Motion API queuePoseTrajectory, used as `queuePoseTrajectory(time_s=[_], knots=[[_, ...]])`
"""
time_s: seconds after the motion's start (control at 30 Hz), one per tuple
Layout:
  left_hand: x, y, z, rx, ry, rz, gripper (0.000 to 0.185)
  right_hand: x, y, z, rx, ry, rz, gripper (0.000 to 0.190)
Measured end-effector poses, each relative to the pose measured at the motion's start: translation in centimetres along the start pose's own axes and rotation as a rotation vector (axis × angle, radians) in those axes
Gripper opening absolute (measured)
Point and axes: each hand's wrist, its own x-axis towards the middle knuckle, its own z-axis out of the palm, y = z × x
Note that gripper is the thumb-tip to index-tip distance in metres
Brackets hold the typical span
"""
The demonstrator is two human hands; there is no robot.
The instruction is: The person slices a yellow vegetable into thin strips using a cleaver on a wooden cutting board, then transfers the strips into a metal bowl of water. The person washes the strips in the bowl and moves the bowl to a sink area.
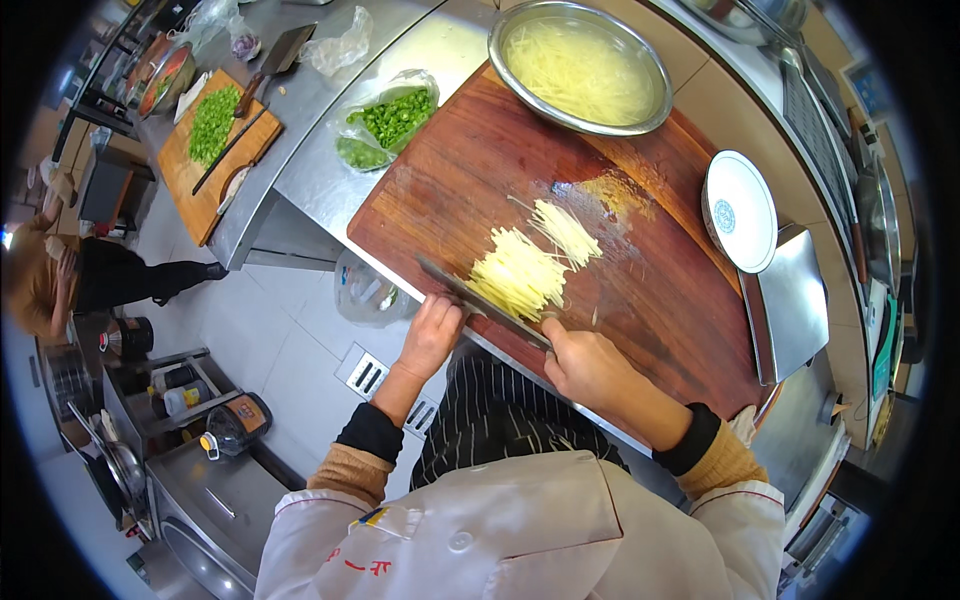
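My right hand [589, 364] is closed around the handle of a knife [487, 309] whose long blade lies along the near side of a pile of pale yellow vegetable shreds [517, 274]. My left hand [435, 330] is at the blade's other end, by the near edge of the wooden cutting board [645, 322], with fingers bent; whether they pinch the blade cannot be told. A smaller bunch of shreds [566, 234] lies just beyond the pile. At the board's far side, a steel bowl [664, 97] holds more shreds in liquid.
A white bowl [750, 217] and a metal box-like container [799, 300] stand at the right. Plastic bags of chopped green peppers [394, 120] lie left of the board. Farther left, a smaller board [176, 161] carries chopped greens and a cleaver [285, 52]. Another person [45, 285] is at the far left.
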Motion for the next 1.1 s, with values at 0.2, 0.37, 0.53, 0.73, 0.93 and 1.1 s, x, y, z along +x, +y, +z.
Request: queuePoseTrajectory(time_s=[0.2, 0.37, 0.53, 0.73, 0.93, 1.1], knots=[[-0.2, -0.2, 0.0, 0.015, -0.017, 0.000, 0.018, 0.4, -0.1, -0.1, 0.016, -0.013, 0.024, 0.023], [-0.1, 0.0, -0.3, -0.004, -0.012, -0.006, 0.018, 0.3, 0.1, -0.2, 0.036, -0.049, 0.031, 0.024], [0.0, 0.9, -1.0, -0.006, -0.017, -0.027, 0.020, 0.7, 1.5, 0.2, 0.083, -0.017, 0.038, 0.027], [3.9, 1.3, 0.4, 0.062, -0.045, 0.135, 0.016, 1.5, 4.9, -1.9, 0.217, 0.048, 0.025, 0.028], [9.5, 1.1, 1.8, 0.058, -0.054, 0.114, 0.012, 1.6, 6.9, -6.0, 0.259, 0.199, 0.030, 0.020], [9.2, 1.9, 0.6, -0.729, 0.131, -0.492, 0.017, -1.8, 7.6, -6.2, 0.703, 0.223, 0.155, 0.014]])
